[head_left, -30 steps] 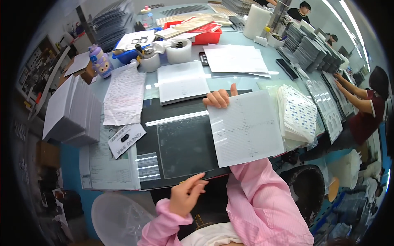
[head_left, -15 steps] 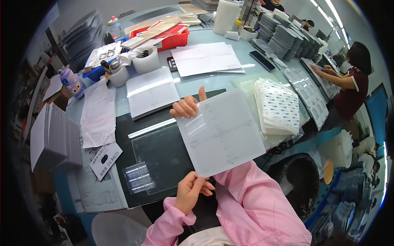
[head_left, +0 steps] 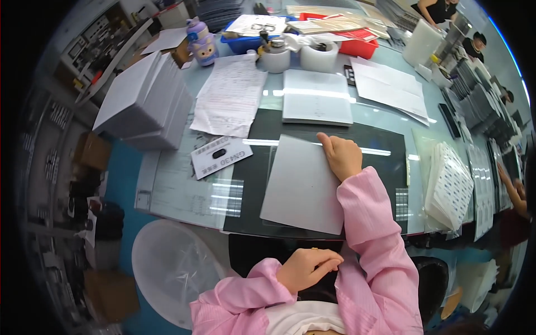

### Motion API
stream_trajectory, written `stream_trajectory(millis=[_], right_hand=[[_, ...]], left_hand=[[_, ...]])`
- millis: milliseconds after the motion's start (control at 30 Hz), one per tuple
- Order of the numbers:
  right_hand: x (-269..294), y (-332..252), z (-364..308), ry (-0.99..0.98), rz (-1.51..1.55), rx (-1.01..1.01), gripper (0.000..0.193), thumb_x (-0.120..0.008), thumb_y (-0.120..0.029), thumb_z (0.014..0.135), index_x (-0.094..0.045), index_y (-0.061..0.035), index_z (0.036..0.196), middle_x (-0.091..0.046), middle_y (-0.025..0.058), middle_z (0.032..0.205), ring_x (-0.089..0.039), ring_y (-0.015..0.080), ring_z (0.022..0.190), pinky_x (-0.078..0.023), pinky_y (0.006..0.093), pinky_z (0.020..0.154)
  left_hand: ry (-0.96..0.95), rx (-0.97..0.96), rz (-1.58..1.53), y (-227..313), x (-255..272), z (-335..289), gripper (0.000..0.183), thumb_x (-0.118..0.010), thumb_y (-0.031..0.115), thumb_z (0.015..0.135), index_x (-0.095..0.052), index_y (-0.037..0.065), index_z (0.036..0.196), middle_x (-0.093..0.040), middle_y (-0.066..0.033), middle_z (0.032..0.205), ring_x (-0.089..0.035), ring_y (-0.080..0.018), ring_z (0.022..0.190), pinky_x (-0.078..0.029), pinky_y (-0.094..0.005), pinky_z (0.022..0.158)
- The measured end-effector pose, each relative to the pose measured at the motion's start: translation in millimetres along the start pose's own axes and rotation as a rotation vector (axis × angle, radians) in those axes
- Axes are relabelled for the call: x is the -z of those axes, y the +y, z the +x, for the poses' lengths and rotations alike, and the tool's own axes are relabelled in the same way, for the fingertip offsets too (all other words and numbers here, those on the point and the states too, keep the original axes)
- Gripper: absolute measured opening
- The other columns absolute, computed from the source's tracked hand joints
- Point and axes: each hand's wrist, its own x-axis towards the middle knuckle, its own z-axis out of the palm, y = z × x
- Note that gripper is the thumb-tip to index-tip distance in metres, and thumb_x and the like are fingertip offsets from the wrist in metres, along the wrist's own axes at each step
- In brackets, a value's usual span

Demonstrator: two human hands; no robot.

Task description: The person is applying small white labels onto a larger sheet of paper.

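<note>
A pale grey, roughly square sheet is tilted over the dark mat at the front of the table. My right hand grips its upper right edge, thumb up along the side; the fingers behind it are partly hidden. Below the table edge, close to my body, my left hand is off the sheet. Its fingers are stretched out loosely to the right, with nothing visible in them. Behind the mat lies a neat stack of similar sheets. A clear panel shows partly under the held sheet.
To the left are a tall stack of white cards, a handwritten paper and a white label card. On the right lies a bagged pile of patterned sheets. A translucent bin stands below the table's front left.
The view has swung left. My left hand has let go of the sheet's lower corner and drawn toward my body. The sheet is lower over the mat, and its printed cross lines no longer show.
</note>
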Motion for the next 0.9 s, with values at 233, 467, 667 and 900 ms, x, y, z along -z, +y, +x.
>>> stream_trajectory(millis=[233,467,667,900], right_hand=[[-18.5,-7.6,10.0,-0.064,-0.353,0.286,0.055,-0.051,-0.05,0.097,-0.068,-0.0087,0.066,-0.063,0.0128,0.06,-0.063,0.0341,0.058,-0.047,0.044,0.053],[-19.9,-5.2,2.8,-0.022,-0.413,0.342,0.053,-0.05,-0.046,0.099,-0.067,-0.0093,0.064,-0.063,0.0108,0.057,-0.063,0.031,0.055,-0.047,0.0425,0.052],[-27.1,-7.1,-0.3,0.02,-0.38,0.351,0.048,-0.056,-0.04,0.098,-0.062,-0.0083,0.062,-0.061,0.0111,0.059,-0.061,0.0317,0.055,-0.046,0.0414,0.051],[-25.6,4.0,-4.6,0.192,-0.357,0.399,0.032,-0.063,-0.027,0.092,-0.06,-0.0092,0.066,-0.062,0.0093,0.066,-0.063,0.0282,0.062,-0.049,0.0393,0.053]], left_hand=[[0.269,-0.246,0.784,-5.7,24.1,-20.3,0.049,-0.07,0.028,0.087,-0.058,0.009,0.132,-0.053,-0.0103,0.142,-0.048,-0.0328,0.132,-0.035,-0.0514,0.111],[0.238,-0.113,0.893,-36.6,6.9,-21.4,0.069,-0.073,0.038,0.083,-0.048,0.014,0.143,-0.037,-0.0103,0.155,-0.032,-0.031,0.145,-0.021,-0.0601,0.115],[0.207,-0.068,1.031,-37.4,4.1,-19.7,0.075,-0.078,0.034,0.077,-0.048,0.016,0.143,-0.038,-0.0092,0.154,-0.033,-0.0289,0.144,-0.022,-0.0603,0.115],[0.224,-0.078,1.118,-32.7,-5.3,-7.0,0.075,-0.081,0.034,0.072,-0.052,0.016,0.139,-0.042,-0.0101,0.15,-0.039,-0.029,0.139,-0.026,-0.0636,0.111]])
